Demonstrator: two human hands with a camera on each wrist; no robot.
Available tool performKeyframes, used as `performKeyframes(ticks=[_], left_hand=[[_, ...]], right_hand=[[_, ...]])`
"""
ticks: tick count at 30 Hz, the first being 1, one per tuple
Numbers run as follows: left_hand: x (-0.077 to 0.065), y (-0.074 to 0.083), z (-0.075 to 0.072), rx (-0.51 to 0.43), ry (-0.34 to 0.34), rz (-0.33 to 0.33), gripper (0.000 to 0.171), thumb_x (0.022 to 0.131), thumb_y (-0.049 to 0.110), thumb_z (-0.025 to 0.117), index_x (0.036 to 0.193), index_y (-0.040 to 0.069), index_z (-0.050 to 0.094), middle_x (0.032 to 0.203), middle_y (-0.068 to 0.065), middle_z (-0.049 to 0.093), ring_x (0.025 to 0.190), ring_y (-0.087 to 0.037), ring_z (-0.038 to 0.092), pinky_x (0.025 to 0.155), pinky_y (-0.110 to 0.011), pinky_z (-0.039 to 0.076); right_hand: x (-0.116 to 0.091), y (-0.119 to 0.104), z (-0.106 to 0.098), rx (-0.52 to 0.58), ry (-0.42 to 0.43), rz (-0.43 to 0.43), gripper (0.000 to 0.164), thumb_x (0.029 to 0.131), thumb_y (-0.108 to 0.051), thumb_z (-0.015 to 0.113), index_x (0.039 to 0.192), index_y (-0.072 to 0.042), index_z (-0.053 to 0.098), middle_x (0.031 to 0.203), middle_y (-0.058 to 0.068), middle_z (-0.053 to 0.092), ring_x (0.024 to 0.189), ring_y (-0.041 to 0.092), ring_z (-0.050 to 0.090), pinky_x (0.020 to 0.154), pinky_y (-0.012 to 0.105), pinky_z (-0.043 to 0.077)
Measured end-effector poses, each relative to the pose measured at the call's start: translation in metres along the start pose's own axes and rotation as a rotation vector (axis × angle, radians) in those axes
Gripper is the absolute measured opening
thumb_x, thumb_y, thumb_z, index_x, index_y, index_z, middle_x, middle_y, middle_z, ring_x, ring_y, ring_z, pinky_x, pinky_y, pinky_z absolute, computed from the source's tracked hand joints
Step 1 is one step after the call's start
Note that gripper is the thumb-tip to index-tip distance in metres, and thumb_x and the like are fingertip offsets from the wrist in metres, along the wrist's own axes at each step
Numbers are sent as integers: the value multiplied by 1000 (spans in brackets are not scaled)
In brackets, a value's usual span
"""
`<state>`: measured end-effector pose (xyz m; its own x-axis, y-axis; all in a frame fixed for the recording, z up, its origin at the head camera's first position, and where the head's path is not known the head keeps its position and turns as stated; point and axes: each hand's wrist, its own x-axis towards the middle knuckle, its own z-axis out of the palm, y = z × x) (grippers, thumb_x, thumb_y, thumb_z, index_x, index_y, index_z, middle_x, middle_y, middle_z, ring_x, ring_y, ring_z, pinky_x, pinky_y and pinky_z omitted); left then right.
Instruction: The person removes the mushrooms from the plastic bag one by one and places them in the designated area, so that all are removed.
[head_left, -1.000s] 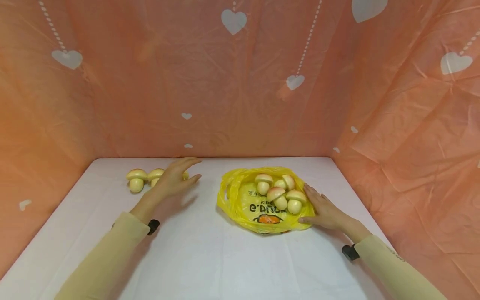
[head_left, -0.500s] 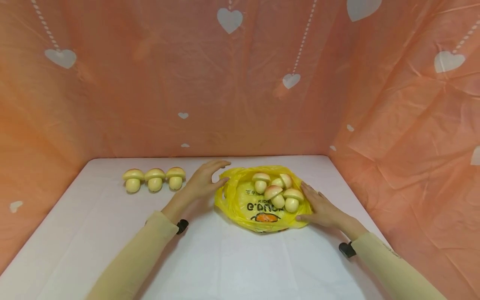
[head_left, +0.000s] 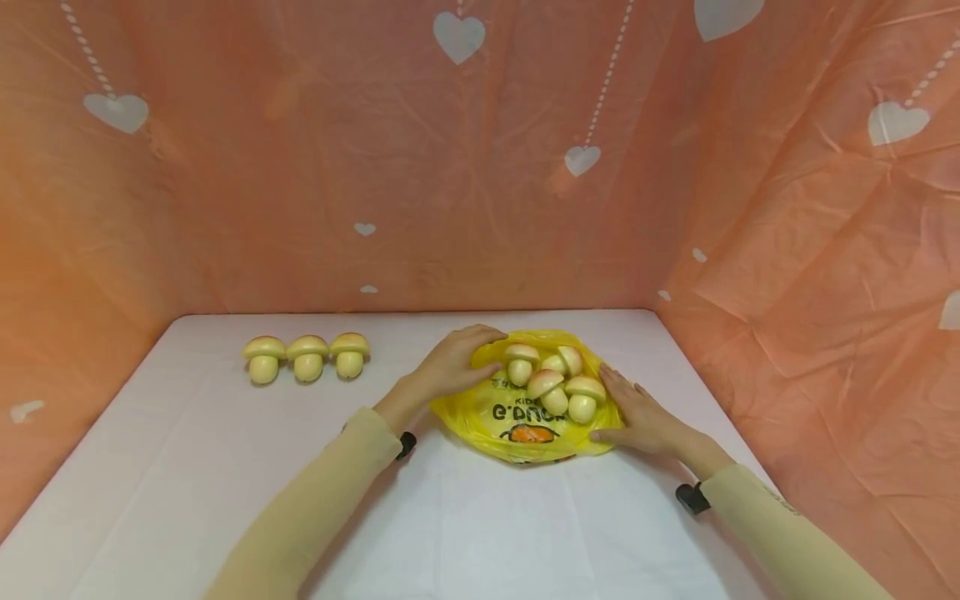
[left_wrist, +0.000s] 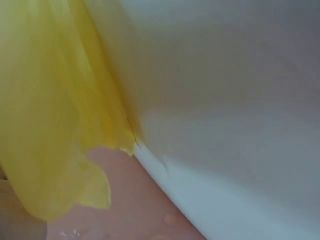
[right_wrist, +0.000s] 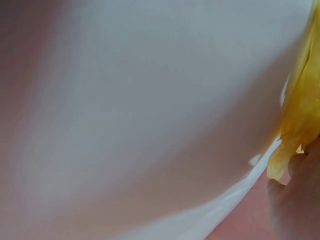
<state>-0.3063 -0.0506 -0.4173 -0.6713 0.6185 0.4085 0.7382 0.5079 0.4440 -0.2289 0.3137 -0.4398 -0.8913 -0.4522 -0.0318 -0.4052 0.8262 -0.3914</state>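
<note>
A yellow plastic bag (head_left: 468,421) with black lettering and an orange print lies with its mouth spread on the table. Inside, toward its right side, several toy mushrooms (head_left: 581,404) with cream stems and reddish caps are bunched together. My left hand (head_left: 459,362) is over the bag's left side, fingers and thumb apart and pointing at the mushrooms, with nothing in its grasp. At the opposite side, my right hand (head_left: 651,417) rests along the bag's edge with its fingers extended. The left wrist view shows the bag's hanging plastic (left_wrist: 45,100) close up.
Three more toy mushrooms (head_left: 307,358) stand in a row at the back left of the white-covered table (head_left: 480,533). An orange curtain (head_left: 420,167) with white hearts encloses the back and both sides.
My left hand has moved right, from beside the row of three mushrooms to over the bag's left side. The right hand stays at the bag's right edge.
</note>
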Motion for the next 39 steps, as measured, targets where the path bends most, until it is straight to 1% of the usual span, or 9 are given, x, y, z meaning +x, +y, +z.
performKeyframes(ticks=[3, 7, 12, 17, 23, 27, 34, 39], left_hand=[[6, 3, 5, 37, -49, -6, 47, 99, 23, 73, 142, 9, 61, 144, -9, 61, 135, -31, 55, 116, -51, 41], [13, 7, 10, 93, -106, -3, 48, 100, 26, 72, 143, 10, 61, 146, -9, 59, 138, -29, 52, 117, -50, 40], [22, 9, 15, 147, -145, 1, 51, 101, 31, 71, 146, 11, 59, 149, -8, 56, 140, -28, 50, 117, -49, 39], [31, 9, 18, 168, -186, -14, 55, 99, 35, 73, 146, 11, 59, 150, -7, 55, 140, -27, 49, 118, -47, 38], [36, 5, 26, 186, -189, -22, 60, 95, 39, 77, 146, 12, 59, 150, -6, 55, 140, -26, 49, 118, -44, 38], [38, 3, 29, 187, -186, -37, 64, 92, 38, 80, 146, 11, 59, 149, -7, 55, 139, -26, 50, 117, -45, 39], [40, 1, 32, 182, -199, -76, 69, 88, 38, 84, 147, 13, 58, 150, -7, 55, 139, -26, 50, 116, -46, 39], [41, 1, 34, 174, -210, -89, 71, 88, 37, 85, 148, 14, 55, 151, -6, 54, 140, -26, 49, 116, -46, 39]], right_hand=[[1, 0, 1, -4, -5, 0, 111, 93, -53, 74, 164, 5, 11, 172, 23, 7, 157, 46, 10, 123, 67, 9], [2, 0, 1, -7, -10, 4, 111, 93, -53, 73, 164, 5, 10, 172, 22, 7, 157, 45, 9, 123, 67, 8], [2, -1, 1, -3, -18, 12, 111, 93, -53, 73, 164, 5, 10, 173, 22, 6, 157, 45, 8, 124, 66, 7], [3, 0, 1, 0, -17, 13, 111, 93, -53, 73, 164, 5, 10, 173, 22, 6, 158, 45, 8, 124, 66, 7], [3, 1, 2, -3, -13, 7, 111, 93, -52, 73, 164, 5, 10, 173, 21, 6, 158, 44, 8, 124, 66, 7], [3, 3, 2, -7, -13, 2, 111, 93, -52, 74, 164, 5, 10, 173, 22, 6, 158, 44, 8, 124, 67, 7], [3, 5, 3, -7, -15, 8, 112, 93, -54, 73, 164, 4, 9, 173, 20, 6, 158, 44, 8, 123, 68, 7], [2, 3, 2, 3, -15, 11, 111, 93, -53, 73, 164, 5, 9, 173, 21, 6, 158, 44, 8, 123, 68, 6]])
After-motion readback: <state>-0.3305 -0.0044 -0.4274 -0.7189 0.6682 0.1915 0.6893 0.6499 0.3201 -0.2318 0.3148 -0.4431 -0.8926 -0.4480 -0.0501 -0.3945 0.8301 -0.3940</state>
